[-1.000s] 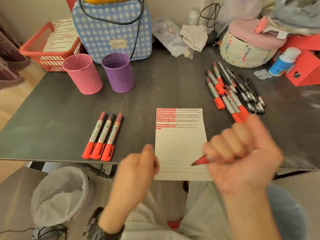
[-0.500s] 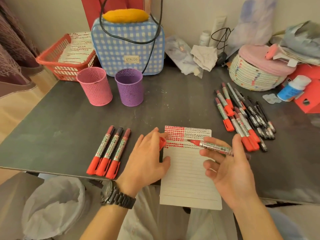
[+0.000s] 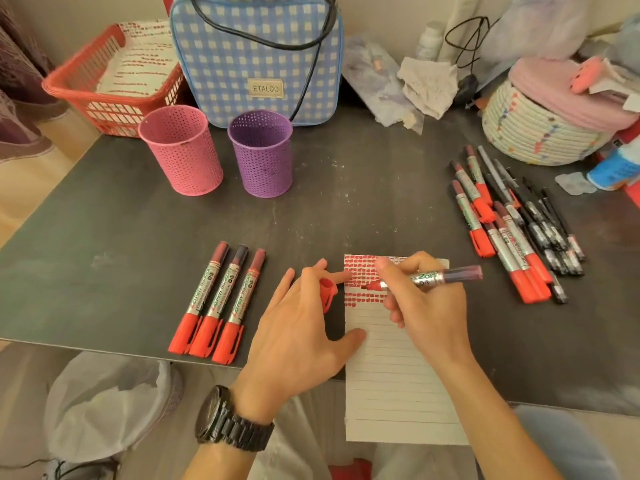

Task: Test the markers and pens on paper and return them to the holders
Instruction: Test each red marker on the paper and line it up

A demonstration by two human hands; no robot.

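My right hand (image 3: 424, 303) grips an uncapped red marker (image 3: 436, 276) with its tip down on the lined paper (image 3: 391, 375), among the rows of red marks near the top. My left hand (image 3: 301, 327) rests on the paper's left edge, thumb on the sheet, and holds the red cap (image 3: 326, 292) between its fingers. Three capped red markers (image 3: 221, 303) lie side by side left of the paper. A heap of red markers and black pens (image 3: 512, 223) lies at the right. A pink holder (image 3: 181, 148) and a purple holder (image 3: 261, 152) stand at the back left.
A blue checked bag (image 3: 256, 57) stands behind the holders, with a red basket (image 3: 104, 84) of marked sheets to its left. A woven rope basket (image 3: 540, 129), a glue bottle (image 3: 614, 169) and crumpled tissue (image 3: 427, 84) crowd the back right. A lined bin (image 3: 104, 407) sits under the table's front edge.
My right hand has turned the marker over and brought its tip down onto the paper. My left hand has stayed at the paper's left edge with the cap.
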